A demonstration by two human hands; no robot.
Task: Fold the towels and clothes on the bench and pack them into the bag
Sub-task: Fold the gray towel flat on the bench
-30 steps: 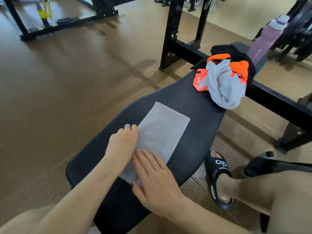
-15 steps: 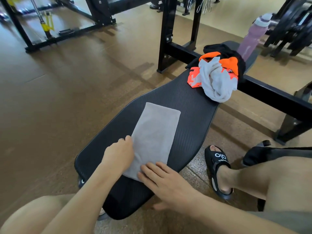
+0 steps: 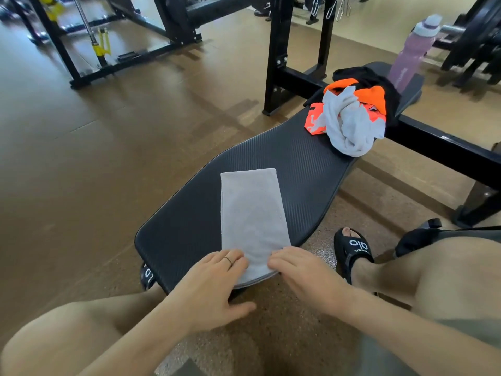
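A grey towel, folded into a long strip, lies flat on the near part of the black padded bench. My left hand rests with its fingers on the towel's near left corner. My right hand touches the near right corner, fingers lightly bent over the edge. At the bench's far end sits a heap of clothes: a crumpled white garment, an orange one and a black one. No bag is in view.
A pink water bottle stands at the bench's far end. A black rack frame rises beside the bench, with weight plates at far right. My sandalled foot is on the floor right of the bench.
The towel now lies straight along the bench instead of at a slant. Both hands have slid back to its near corners, and the view has shifted back.
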